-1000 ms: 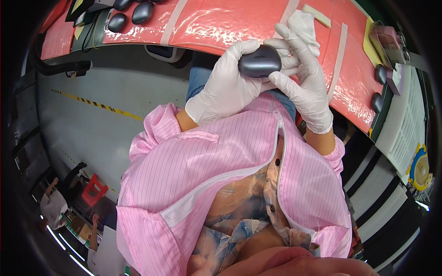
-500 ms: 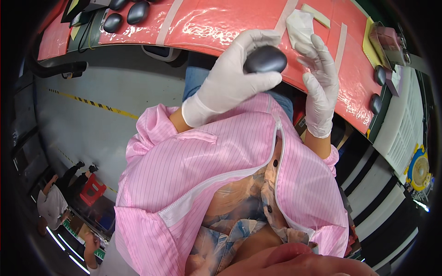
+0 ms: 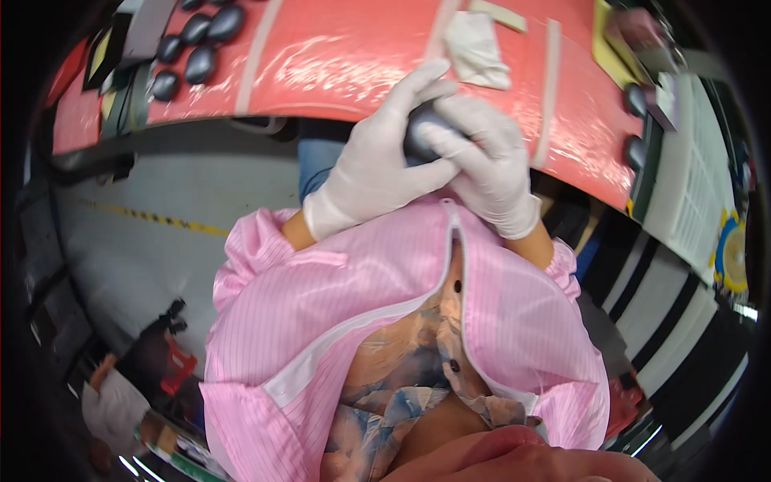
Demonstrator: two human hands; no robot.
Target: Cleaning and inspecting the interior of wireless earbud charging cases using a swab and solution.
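I see both gloved hands, left hand point(image 3: 377, 173) and right hand point(image 3: 482, 165), pressed together around a dark oval piece point(image 3: 419, 132) above the red counter point(image 3: 337, 64).

The person is wearing white gloves on the left hand point(image 3: 377, 173) and right hand point(image 3: 490, 165); a pink pinstriped zip smock point(image 3: 337, 297) is hanging open over a patterned shirt point(image 3: 401, 386).

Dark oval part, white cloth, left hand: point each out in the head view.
dark oval part point(image 3: 419, 133), head view, visible dark top between the gloves.
white cloth point(image 3: 475, 50), head view, middle of the cloth.
left hand point(image 3: 384, 157), head view, back of the glove.
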